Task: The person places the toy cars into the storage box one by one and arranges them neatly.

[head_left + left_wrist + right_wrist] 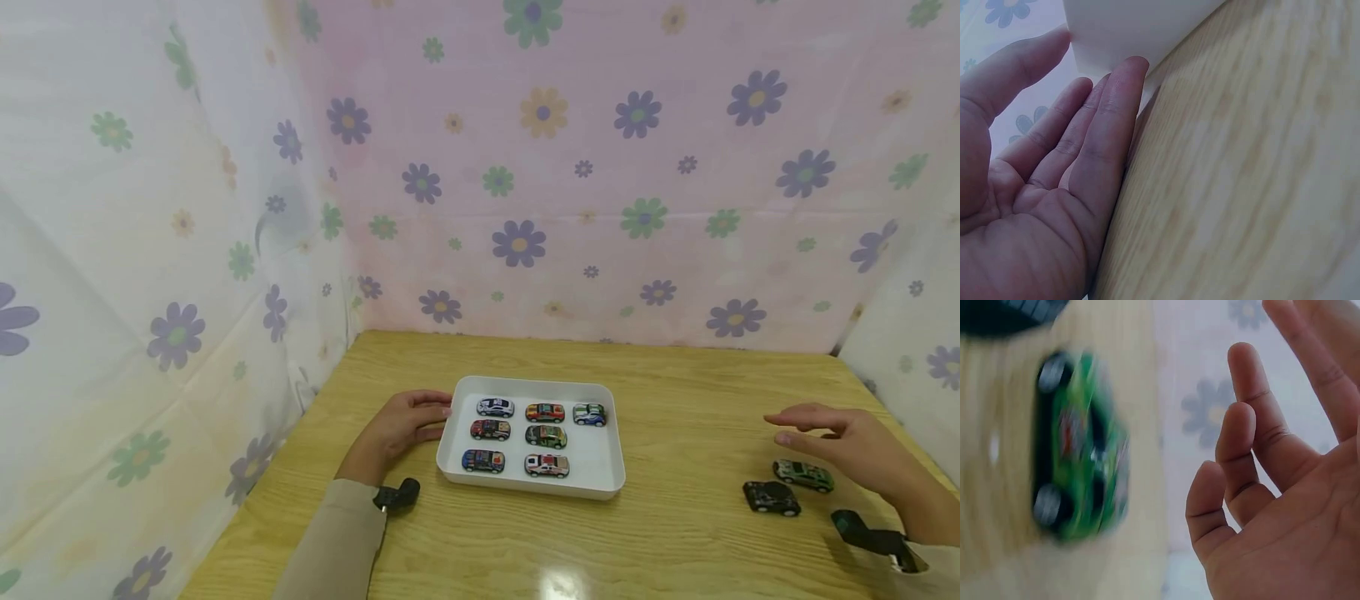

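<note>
A shallow white tray (618, 467) on the table carries several small toy cars, among them a blue one (483, 461) at the front left and a green-and-white one (589, 414) at the back right. Fingertips of my left hand (408, 425) rest at the tray's left wall, and the left wrist view shows them straight against the white side (1141, 31). Over the table on the right hovers my right hand (851, 442), holding nothing, fingers loosely bent. Just below it lie a green toy car (803, 475) and a black toy car (772, 497), side by side.
The wooden table (690, 400) reaches back to a pink flowered cloth (570, 275). A white flowered cloth (150, 400) hangs along the left, another on the right. Each wrist wears a black camera mount, the left one (397, 497) close to the tray's front left corner.
</note>
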`<state>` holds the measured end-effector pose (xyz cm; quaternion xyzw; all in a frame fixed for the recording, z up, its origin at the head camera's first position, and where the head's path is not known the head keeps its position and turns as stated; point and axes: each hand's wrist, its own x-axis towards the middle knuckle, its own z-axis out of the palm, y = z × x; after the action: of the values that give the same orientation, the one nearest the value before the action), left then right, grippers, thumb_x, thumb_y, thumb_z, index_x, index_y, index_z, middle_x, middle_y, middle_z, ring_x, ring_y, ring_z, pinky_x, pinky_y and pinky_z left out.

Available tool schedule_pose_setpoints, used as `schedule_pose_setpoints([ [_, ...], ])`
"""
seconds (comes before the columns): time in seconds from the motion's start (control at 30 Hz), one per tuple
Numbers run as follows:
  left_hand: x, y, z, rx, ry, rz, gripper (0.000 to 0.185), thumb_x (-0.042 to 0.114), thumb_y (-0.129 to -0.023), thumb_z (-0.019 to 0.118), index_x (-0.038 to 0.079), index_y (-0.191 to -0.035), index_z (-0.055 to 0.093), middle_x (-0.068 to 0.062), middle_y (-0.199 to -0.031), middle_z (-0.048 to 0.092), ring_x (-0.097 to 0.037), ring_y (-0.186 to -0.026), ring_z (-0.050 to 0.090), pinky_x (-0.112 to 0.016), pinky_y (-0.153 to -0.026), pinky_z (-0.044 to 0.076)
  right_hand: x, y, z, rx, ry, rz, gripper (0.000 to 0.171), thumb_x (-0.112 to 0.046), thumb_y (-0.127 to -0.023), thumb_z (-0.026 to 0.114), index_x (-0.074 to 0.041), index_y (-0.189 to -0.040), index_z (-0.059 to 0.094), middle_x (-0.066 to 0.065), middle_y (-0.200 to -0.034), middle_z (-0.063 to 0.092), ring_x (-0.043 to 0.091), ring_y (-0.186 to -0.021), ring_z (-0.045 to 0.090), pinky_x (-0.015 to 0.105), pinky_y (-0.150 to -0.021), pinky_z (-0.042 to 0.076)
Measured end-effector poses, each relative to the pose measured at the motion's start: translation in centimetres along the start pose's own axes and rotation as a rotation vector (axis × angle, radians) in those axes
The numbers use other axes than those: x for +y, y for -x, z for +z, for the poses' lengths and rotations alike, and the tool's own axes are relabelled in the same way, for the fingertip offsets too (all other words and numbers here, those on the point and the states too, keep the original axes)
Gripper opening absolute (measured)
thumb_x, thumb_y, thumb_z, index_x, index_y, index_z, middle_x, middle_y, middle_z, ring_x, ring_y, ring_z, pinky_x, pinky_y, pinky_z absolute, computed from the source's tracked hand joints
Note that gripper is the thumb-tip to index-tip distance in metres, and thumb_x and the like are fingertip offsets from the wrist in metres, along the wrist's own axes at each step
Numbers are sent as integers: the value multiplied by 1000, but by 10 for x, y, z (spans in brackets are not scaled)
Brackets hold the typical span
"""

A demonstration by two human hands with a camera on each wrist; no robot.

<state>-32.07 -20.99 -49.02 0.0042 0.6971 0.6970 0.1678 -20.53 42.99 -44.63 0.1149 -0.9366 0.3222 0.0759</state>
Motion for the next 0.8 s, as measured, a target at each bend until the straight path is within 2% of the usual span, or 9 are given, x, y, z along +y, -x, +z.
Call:
schedule_pose_setpoints([
  [0.1, 0, 0, 0, 2, 1, -1, 44, 12, -93, 78, 3, -134, 64, -17, -134, 66, -24, -111, 71, -39, -91, 63, 15, 9, -3, -28, 21, 102, 39, -34, -101, 69, -12, -134, 71, -29, -127, 51, -3, -122, 47, 38, -76, 58],
  [0.23, -1, 1, 0, 4, 1, -6, 45, 12, -93, 79, 3, -134, 64, -17, -134, 66, -24, -111, 71, -39, -92, 63, 29, 18, -4, -90, -12, 212, 51, -42, -102, 65, -7, -140, 65, 6, -142, 55, 53, -137, 33, 65, -87, 50],
  [0.37, -2, 2, 0, 5, -1, -8, 45, 12, -93, 78, 3, -134, 64, -16, -135, 66, -24, -112, 71, -39, -92, 63, 39, 25, -5, -108, -58, 251, 57, -42, -101, 67, -2, -141, 62, -22, -127, 57, 64, -139, 24, 73, -92, 43],
  [0.43, -3, 3, 1, 2, -4, -5, 45, 12, -93, 78, 3, -135, 64, -17, -135, 65, -24, -112, 71, -39, -92, 63, 45, 29, -4, -105, -51, 249, 57, -41, -99, 70, -2, -140, 63, -39, -114, 48, 38, -143, 42, 64, -95, 49],
  [0.53, -5, 3, 1, -3, -8, -3, 44, 12, -94, 77, 2, -135, 64, -17, -135, 65, -25, -112, 70, -39, -91, 63, 51, 35, 0, -104, -60, 232, 54, -35, -97, 74, 1, -136, 65, -45, -109, 47, -12, -117, 51, 38, -87, 60],
  [0.6, -5, 2, 1, -6, -14, 1, 43, 12, -94, 77, 2, -134, 64, -17, -135, 65, -25, -112, 70, -39, -91, 63, 53, 36, 2, -118, -51, 242, 54, -35, -96, 75, 1, -135, 66, -27, -118, 64, -29, -96, 36, 24, -75, 60],
  [0.67, -3, 2, 1, -2, -17, 6, 42, 12, -95, 76, 3, -134, 65, -16, -135, 66, -25, -112, 71, -39, -91, 63, 52, 34, 3, -131, -52, 244, 54, -35, -96, 75, 2, -135, 66, -2, -127, 71, -30, -94, 37, 21, -74, 59],
  [0.77, -1, 0, 1, -1, -13, 11, 41, 11, -95, 76, 3, -133, 65, -16, -135, 66, -25, -112, 70, -39, -92, 63, 50, 31, 3, -147, -18, 234, 53, -37, -95, 76, 0, -133, 68, 35, -138, 58, -31, -94, 32, 21, -73, 58],
  [0.8, 0, 0, 1, 0, -11, 11, 41, 11, -95, 76, 2, -133, 65, -17, -135, 66, -25, -112, 70, -39, -92, 63, 51, 31, 3, -145, -8, 222, 51, -36, -95, 76, -1, -132, 69, 36, -138, 57, -31, -94, 31, 19, -72, 57],
])
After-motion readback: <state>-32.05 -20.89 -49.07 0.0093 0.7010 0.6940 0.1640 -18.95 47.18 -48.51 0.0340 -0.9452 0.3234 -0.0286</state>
